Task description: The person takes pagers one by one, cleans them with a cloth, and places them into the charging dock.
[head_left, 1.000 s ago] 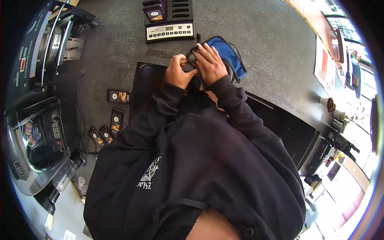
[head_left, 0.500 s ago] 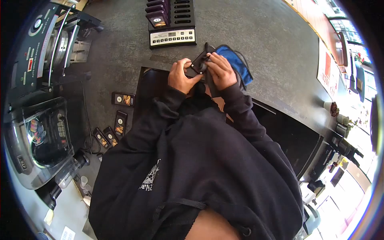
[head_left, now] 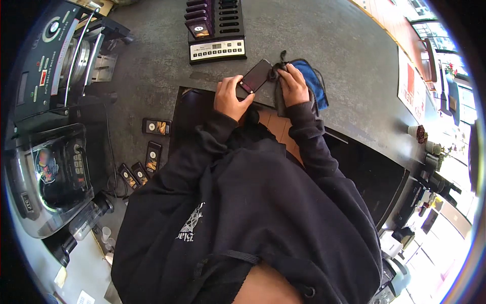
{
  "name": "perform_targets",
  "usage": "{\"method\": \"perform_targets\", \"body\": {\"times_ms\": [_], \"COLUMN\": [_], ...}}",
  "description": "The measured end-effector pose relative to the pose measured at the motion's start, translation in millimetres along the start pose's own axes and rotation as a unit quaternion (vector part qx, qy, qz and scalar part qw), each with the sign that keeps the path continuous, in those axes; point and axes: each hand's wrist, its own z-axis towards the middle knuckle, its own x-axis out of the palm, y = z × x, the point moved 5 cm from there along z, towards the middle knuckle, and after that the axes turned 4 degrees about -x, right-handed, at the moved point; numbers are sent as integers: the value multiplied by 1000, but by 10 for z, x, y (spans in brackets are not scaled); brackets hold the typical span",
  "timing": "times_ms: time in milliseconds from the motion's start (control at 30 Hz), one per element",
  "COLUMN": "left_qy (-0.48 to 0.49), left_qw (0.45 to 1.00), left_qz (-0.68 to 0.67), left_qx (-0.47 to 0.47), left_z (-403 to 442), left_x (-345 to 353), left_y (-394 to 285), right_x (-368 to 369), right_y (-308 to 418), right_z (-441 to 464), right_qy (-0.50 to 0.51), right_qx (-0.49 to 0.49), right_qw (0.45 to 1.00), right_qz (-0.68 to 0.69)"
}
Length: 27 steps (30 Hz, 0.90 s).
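Note:
My left hand [head_left: 232, 99] grips the near end of a dark restaurant pager [head_left: 256, 75] between thumb and fingers, over the counter's front edge. Two small shiny contacts show at the pager's near end. Just to the right, my right hand [head_left: 294, 87] is closed on a bunched cloth [head_left: 315, 83], grey on one side and blue on the other. A dark fold of it sticks up past the fingertips, close beside the pager's right edge. I cannot tell whether the two touch.
Ahead stands a pager charging base [head_left: 217, 49] with a keypad and several pagers in its left slots. More pagers [head_left: 157, 126] lie on the counter at left. Beyond them are an auto sealing machine [head_left: 45, 61] and a clear-covered keypad machine [head_left: 50, 177]. A sign [head_left: 412, 91] lies at right.
My right hand has moved right with the cloth, off the pager, uncovering its dark face. My left hand keeps its hold nearly in place.

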Motion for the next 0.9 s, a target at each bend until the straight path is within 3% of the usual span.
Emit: {"method": "perform_targets", "body": {"times_ms": [267,333,400,467,533,600,667,733,767,800,833,867,900], "left_qy": [34,46,57,32,29,25,32,56,82,81,140,195,194], "left_qw": [992,993,994,996,997,999,999,995,985,985,943,872,872], "left_qz": [119,101,85,76,59,43,-13,-81,-149,-148,-280,-402,-402], "left_qx": [34,38,41,41,32,22,18,-3,-25,-25,-115,-201,-200], "left_z": [82,108,105,88,74,57,41,18,1,-24,-65,-113,-110], "left_x": [30,66,81,32,-43,-131,-224,-317,-347,-381,-335,-277,-315], "left_y": [-171,-133,-95,-68,-52,-9,49,58,77,107,204,271,282], "right_x": [-185,-223,-240,-156,-24,236,388,523,561,558,554,541,504], "right_y": [273,398,593,643,638,525,486,514,520,582,641,687,728], "right_z": [94,101,92,40,-37,-199,-262,-282,-294,-259,-225,-189,-149], "right_qy": [-37,-57,-91,-30,-34,22,46,8,9,-10,-29,-28,-31], "right_qx": [48,80,43,185,180,353,381,397,396,409,420,418,400], "right_qw": [995,995,995,973,976,893,869,797,797,763,725,726,750], "right_qz": [-75,0,0,135,122,279,313,455,456,501,544,545,525]}}
